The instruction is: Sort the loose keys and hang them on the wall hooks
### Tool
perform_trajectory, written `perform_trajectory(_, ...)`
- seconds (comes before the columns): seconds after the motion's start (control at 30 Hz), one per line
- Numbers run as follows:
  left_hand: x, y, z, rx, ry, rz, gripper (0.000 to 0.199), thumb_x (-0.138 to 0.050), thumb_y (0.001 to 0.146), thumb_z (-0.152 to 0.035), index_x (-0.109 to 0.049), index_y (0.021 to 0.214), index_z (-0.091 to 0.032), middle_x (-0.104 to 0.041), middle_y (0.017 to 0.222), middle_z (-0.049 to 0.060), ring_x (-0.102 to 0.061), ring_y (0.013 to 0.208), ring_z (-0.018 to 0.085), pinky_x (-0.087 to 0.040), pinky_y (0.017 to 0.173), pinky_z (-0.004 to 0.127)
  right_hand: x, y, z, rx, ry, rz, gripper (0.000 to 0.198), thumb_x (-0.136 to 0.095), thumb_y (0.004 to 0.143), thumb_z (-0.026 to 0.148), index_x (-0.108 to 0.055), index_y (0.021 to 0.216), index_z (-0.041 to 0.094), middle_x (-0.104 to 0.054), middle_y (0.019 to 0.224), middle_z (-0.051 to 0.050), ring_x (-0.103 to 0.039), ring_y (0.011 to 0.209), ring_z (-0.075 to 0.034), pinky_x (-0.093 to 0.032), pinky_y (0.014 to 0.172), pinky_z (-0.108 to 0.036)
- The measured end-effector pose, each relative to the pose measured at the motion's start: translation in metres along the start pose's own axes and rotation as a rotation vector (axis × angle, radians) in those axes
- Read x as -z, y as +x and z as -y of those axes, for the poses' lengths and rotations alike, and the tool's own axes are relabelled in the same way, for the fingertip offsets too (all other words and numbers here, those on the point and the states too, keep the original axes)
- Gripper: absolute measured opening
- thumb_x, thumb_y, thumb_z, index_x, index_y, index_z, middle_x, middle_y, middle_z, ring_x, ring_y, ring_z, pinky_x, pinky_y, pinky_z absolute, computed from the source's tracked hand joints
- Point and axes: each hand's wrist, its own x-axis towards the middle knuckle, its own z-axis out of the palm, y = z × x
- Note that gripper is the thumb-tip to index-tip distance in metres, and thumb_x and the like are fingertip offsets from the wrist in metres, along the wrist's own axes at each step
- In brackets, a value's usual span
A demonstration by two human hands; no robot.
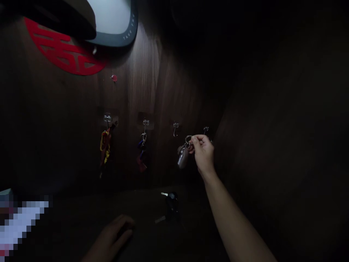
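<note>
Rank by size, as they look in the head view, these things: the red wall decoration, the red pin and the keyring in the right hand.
1. Red wall decoration, largest
2. Keyring in the right hand
3. Red pin, clearly smallest

Right hand point(204, 154) pinched, left hand point(120, 231) loose

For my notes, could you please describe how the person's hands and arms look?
The right hand is bare, and its forearm too: no glove, sleeve, watch or bracelet shows. The left hand is also ungloved, but too dim for finer detail.
</note>
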Motion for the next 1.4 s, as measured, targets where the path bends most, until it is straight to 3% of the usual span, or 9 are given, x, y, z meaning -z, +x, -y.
perform_trajectory(0.4, 0.0, 0.001, 0.001, -0.005, 0.018, -0.011, 0.013, -0.052, 0.082, -0.031, -0.063, 0.089, -0.028, -0.069, 0.094, -0.001, -0.063, 0.091, 0.021, -0.047, 0.083, 0.029, -0.033, 0.008, -0.01, -0.05, 0.013, 0.113, 0.021, -0.057, 0.076, 0.04, -0.053, 0.076, 0.019, -0.056, 0.064, 0.003, -0.051, 0.047, -0.008, -0.039, 0.04, -0.018)
perform_trajectory(0.7, -0.001, -0.001, 0.002, -0.003, 0.011, -0.023, 0.013, -0.053, 0.083, -0.032, -0.063, 0.089, -0.028, -0.069, 0.094, -0.001, -0.063, 0.09, 0.02, -0.047, 0.082, 0.029, -0.039, 0.005, -0.022, -0.142, 0.015, 0.108, 0.021, -0.057, 0.072, 0.038, -0.055, 0.078, 0.018, -0.06, 0.066, 0.002, -0.051, 0.046, -0.007, -0.038, 0.037, -0.017)
perform_trajectory(0.97, 0.001, -0.002, -0.007, 0.026, 0.0, -0.03, 0.013, -0.054, 0.08, -0.03, -0.064, 0.089, -0.027, -0.069, 0.093, -0.001, -0.063, 0.09, 0.02, -0.047, 0.083, 0.028, -0.013, -0.031, -0.03, -0.192, 0.02, 0.135, 0.025, -0.058, 0.074, 0.034, -0.06, 0.092, 0.018, -0.064, 0.083, -0.003, -0.057, 0.061, -0.01, -0.039, 0.042, -0.018)
perform_trajectory(1.23, 0.002, -0.001, -0.003, 0.0, 0.031, 0.001, 0.015, -0.053, 0.083, -0.031, -0.063, 0.092, -0.027, -0.069, 0.096, 0.0, -0.063, 0.092, 0.02, -0.046, 0.084, 0.029, 0.023, -0.09, -0.054, -0.397, -0.078, 0.211, 0.022, -0.058, 0.074, 0.033, -0.061, 0.089, 0.017, -0.064, 0.079, -0.003, -0.055, 0.057, -0.011, -0.038, 0.044, -0.02)
perform_trajectory(1.4, 0.001, 0.0, -0.001, 0.0, 0.044, 0.001, 0.015, -0.052, 0.083, -0.031, -0.063, 0.093, -0.028, -0.068, 0.097, -0.001, -0.063, 0.092, 0.02, -0.046, 0.085, 0.029, 0.039, -0.118, -0.069, -0.471, -0.315, 0.383, 0.02, -0.05, 0.078, 0.033, -0.06, 0.085, 0.017, -0.063, 0.074, -0.002, -0.056, 0.058, -0.013, -0.041, 0.051, -0.024)
